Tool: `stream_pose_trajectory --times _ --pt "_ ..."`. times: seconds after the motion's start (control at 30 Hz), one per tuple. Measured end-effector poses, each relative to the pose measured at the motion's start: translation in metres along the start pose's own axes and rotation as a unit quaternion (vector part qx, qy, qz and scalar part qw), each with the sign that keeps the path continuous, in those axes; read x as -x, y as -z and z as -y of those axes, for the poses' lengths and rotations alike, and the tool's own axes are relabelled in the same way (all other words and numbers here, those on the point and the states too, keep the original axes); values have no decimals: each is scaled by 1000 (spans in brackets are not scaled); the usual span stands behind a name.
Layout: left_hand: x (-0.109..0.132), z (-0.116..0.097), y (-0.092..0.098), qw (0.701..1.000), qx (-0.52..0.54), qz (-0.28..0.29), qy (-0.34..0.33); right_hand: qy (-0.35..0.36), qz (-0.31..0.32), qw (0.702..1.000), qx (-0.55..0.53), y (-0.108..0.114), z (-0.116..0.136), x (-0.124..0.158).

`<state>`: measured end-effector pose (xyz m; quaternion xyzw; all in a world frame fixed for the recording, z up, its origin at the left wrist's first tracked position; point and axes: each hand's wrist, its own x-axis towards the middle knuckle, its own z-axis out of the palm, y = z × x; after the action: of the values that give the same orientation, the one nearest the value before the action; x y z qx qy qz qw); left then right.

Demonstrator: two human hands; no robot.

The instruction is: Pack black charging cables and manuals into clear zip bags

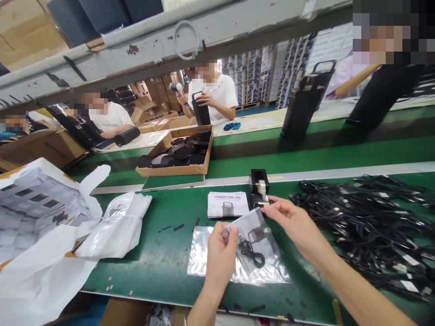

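My left hand (222,251) is closed, with thumb and fingers pinching the top edge of a clear plastic bag (275,267). Inside the bag are a coiled black cable (251,254) and a printed leaflet (257,233). My right hand (295,224) reaches to the front end of a black tape dispenser (258,179). Its thumb and index finger pinch at the cutting edge, where the tape (262,188) comes off the roll; the strip between the fingertips is barely visible. Just left of the dispenser lies a stack of printed leaflets (217,206). Another clear bag (196,258) lies flat under my left hand.
A heap of black cables (367,226) covers the right side. At left are a bundle of plastic bags (113,226) and a large open white sack (44,267). A carton (173,172) of black parts stands behind. Black speakers (301,108) stand on the green belt; co-workers sit beyond.
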<state>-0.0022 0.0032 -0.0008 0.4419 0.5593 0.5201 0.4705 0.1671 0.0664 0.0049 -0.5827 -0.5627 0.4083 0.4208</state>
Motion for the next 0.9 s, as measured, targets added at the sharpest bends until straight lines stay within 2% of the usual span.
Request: stream_pose_trajectory --times 0.1,0.2,0.3,0.4,0.53,0.63,0.7,0.77,0.83,0.9 --pt "-1 0 2 1000 -1 -8 -5 -7 -19 999 40 2 -18 7" --pt "0 -3 2 1000 -11 -13 -2 -4 -19 998 60 8 -19 19" --pt "3 -5 0 999 -35 -14 -7 -1 75 997 21 8 2 36" --pt "8 -8 -4 999 -49 -10 -15 -35 166 985 7 -4 21 43" --pt "13 -12 -8 999 -47 -19 -13 -67 176 979 81 -22 20 35" --pt "16 -13 -2 999 -15 -41 -5 -55 179 971 149 -24 11 34" --pt "19 -16 11 999 19 -50 5 -36 190 964 185 -18 10 38" --pt "26 -23 33 997 40 -58 12 0 215 952 216 -12 16 41" --pt "38 -33 64 998 18 -59 18 78 229 931 271 -8 27 40" --pt "54 -40 99 997 -42 -33 51 189 224 886 359 -10 40 31"
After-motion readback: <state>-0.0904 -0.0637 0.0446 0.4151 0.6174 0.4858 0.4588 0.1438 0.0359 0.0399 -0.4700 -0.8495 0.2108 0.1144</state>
